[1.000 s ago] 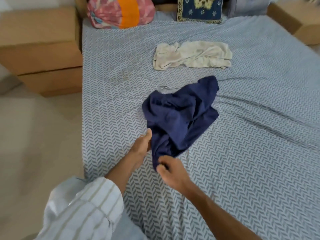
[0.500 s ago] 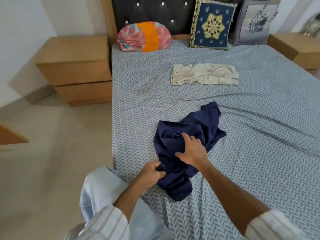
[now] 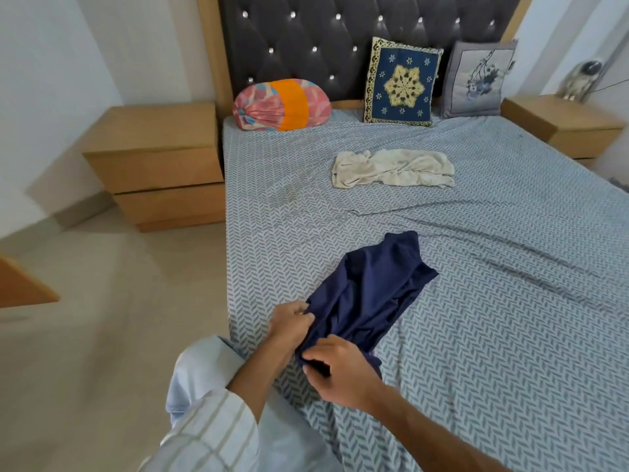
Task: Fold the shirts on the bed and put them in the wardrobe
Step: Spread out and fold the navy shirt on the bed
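White sleeve (image 3: 204,434) with beige windowpane stripes pushed up the left forearm, pale blue trousers (image 3: 200,369), bare right forearm

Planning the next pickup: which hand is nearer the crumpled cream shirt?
Right, narrowly. The right hand and left hand both grip the navy shirt, well short of the cream shirt, which lies up-bed, rightward.

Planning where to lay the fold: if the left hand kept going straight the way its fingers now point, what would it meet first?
The left hand points right, already gripping the navy shirt, so more of that shirt comes first; beyond it, probably only bedsheet.
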